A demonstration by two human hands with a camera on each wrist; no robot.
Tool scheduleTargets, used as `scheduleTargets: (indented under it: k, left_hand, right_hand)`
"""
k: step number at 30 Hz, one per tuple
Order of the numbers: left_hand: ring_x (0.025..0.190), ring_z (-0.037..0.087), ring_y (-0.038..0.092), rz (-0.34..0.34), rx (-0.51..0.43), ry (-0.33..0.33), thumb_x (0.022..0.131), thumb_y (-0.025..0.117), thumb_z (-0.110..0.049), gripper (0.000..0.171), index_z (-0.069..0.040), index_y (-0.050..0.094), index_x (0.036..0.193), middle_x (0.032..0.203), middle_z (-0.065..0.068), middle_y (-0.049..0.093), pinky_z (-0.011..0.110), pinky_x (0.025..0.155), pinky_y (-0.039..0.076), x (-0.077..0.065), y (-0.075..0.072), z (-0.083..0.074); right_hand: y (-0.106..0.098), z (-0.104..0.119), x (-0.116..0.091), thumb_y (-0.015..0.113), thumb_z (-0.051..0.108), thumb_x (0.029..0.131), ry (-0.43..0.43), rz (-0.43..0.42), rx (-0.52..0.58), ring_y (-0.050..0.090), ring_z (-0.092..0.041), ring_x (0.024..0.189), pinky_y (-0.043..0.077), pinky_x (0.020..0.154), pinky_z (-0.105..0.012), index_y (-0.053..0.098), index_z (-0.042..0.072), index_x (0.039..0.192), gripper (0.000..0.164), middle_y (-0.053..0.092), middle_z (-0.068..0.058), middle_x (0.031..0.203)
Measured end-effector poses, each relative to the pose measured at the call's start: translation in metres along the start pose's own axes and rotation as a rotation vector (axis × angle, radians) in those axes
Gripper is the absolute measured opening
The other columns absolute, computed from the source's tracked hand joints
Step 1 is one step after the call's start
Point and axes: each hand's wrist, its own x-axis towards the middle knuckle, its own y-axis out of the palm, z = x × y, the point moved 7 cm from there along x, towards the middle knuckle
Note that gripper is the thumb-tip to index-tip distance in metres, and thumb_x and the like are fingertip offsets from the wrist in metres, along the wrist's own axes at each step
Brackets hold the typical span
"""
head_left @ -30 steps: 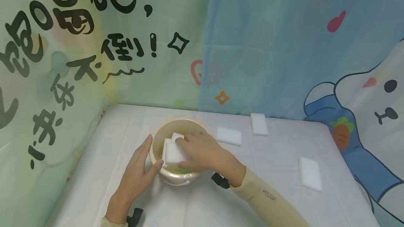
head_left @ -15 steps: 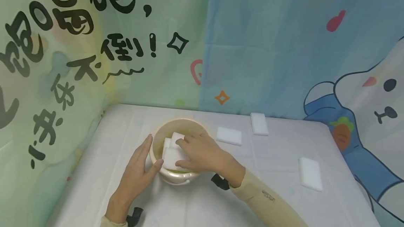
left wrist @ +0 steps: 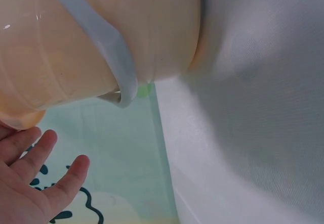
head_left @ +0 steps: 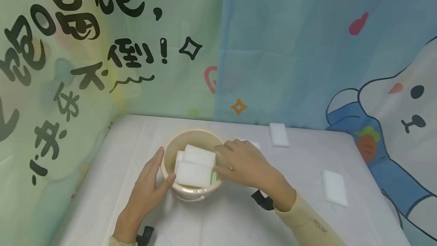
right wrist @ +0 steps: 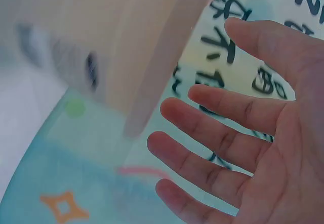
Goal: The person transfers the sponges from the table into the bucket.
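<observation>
A cream bucket point(head_left: 189, 191) stands on the white-covered table, its pale handle point(left wrist: 109, 42) hanging down the side. Inside lie white sponge blocks: a front one point(head_left: 193, 174), another point(head_left: 200, 156) behind it, and a corner of a third point(head_left: 179, 157) at left. A bit of something green point(head_left: 213, 178) shows beside them. My left hand point(head_left: 145, 191) rests with straight fingers at the bucket's left rim. Over the right rim is my right hand point(head_left: 247, 164); the right wrist view shows its fingers spread and holding nothing.
To the right on the table point(head_left: 293, 170) lie one white sponge block point(head_left: 279, 135) near the back edge and another point(head_left: 334, 188) farther right. A third point(head_left: 255, 145) is mostly hidden behind my right hand. Printed cloth point(head_left: 290, 67) hangs behind and at the left.
My right hand has let go of a sponge block inside the bucket, and has moved out to the right, over the rim. The left hand has stayed in place.
</observation>
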Motion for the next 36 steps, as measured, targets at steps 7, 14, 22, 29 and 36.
scheduleTargets:
  k: [7,14,22,29,36]
  left_hand:
    - [0.144,0.033,0.032,-0.001,0.007,-0.011,0.099,0.065,-0.033,0.079,-0.006,0.022,0.159,0.16,0.014,0.03,0.055,0.114,0.03,-0.001,-0.001,0.002]
    - [0.145,0.032,0.031,-0.004,-0.003,-0.005,0.098,0.065,-0.033,0.079,-0.006,0.023,0.159,0.161,0.012,0.03,0.054,0.115,0.03,-0.002,-0.001,0.001]
    - [0.145,0.032,0.031,0.001,-0.004,-0.024,0.099,0.064,-0.034,0.078,-0.007,0.023,0.159,0.161,0.013,0.03,0.054,0.115,0.029,-0.002,0.001,0.003]
    - [0.145,0.034,0.031,0.004,-0.003,-0.026,0.099,0.064,-0.034,0.078,-0.005,0.024,0.159,0.16,0.014,0.031,0.055,0.115,0.029,-0.001,0.0,0.001]
    - [0.145,0.032,0.031,0.003,-0.01,-0.018,0.098,0.065,-0.031,0.078,-0.006,0.024,0.159,0.161,0.012,0.03,0.054,0.115,0.029,-0.001,0.001,0.0]
  right_hand:
    - [-0.008,-0.033,-0.031,0.073,0.04,0.091,0.118,-0.028,-0.016,0.062,-0.028,0.098,0.052,0.083,-0.048,0.065,0.006,0.127,0.049,0.067,-0.007,0.109]
    - [-0.01,-0.057,-0.056,0.073,0.038,0.091,0.21,-0.035,-0.004,0.064,-0.032,0.097,0.052,0.083,-0.052,0.065,0.005,0.125,0.048,0.068,-0.009,0.11]
    - [-0.008,-0.084,-0.084,0.074,0.035,0.091,0.296,-0.044,-0.041,0.065,-0.037,0.1,0.053,0.083,-0.056,0.064,0.001,0.126,0.05,0.069,-0.017,0.114]
    - [-0.001,-0.109,-0.108,0.073,0.035,0.091,0.371,-0.023,-0.063,0.064,-0.041,0.099,0.053,0.08,-0.057,0.063,-0.003,0.123,0.051,0.068,-0.022,0.113]
    - [0.007,-0.131,-0.132,0.071,0.035,0.091,0.461,0.002,-0.066,0.064,-0.043,0.096,0.053,0.076,-0.058,0.063,-0.004,0.123,0.051,0.067,-0.024,0.11]
